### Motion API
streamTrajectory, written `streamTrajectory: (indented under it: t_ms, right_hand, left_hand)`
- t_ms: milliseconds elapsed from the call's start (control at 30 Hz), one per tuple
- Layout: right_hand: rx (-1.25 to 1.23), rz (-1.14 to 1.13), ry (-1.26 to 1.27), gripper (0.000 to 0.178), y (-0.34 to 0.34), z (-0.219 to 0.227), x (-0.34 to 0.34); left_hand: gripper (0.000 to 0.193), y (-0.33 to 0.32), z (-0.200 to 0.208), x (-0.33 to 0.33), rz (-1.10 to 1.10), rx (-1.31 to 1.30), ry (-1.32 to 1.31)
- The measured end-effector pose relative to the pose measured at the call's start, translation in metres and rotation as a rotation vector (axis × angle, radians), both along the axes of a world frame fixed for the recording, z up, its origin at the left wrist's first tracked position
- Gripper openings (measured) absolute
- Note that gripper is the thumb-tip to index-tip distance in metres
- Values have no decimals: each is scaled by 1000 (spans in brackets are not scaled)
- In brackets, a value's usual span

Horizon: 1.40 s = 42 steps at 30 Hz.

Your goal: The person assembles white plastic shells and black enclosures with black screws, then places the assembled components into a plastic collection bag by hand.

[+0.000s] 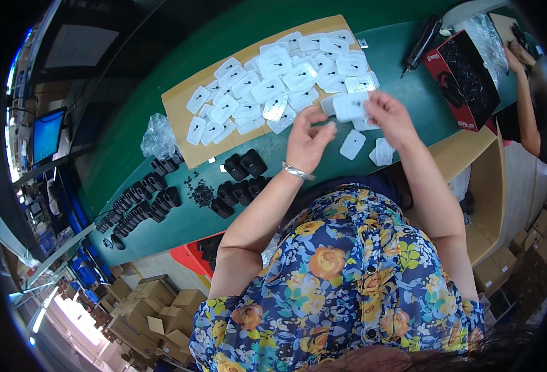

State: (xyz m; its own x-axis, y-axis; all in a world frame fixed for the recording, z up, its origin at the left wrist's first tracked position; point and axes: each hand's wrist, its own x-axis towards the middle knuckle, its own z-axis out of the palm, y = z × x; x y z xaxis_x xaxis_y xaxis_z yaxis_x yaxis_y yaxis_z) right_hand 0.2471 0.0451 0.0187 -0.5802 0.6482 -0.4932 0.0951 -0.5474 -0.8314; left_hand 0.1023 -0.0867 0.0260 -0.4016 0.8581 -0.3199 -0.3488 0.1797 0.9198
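Observation:
My right hand pinches the edge of a translucent plastic tray, rectangular with rounded corners, held above the table's near side. To its left, my left hand has its fingers curled and the thumb bent toward them. Whatever may be between those fingertips is too small to make out. Beyond both hands, many similar plastic trays, most showing a small black piece in the middle, lie heaped on a cardboard sheet. A loose tray and a small stack of trays lie near my right forearm.
Left on the green table are several black cases, a pile of small black parts, rows of black pieces and a crumpled plastic bag. An electric screwdriver and a red-black box stand right, near another person's arm.

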Motion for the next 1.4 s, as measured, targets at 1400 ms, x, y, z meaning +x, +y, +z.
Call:
streamTrajectory:
  t_ms: [1400]
  right_hand:
    - [606, -109, -527, 13, -30, -47, 113]
  left_hand:
    - [40, -48, -97, 36, -364, -110, 904]
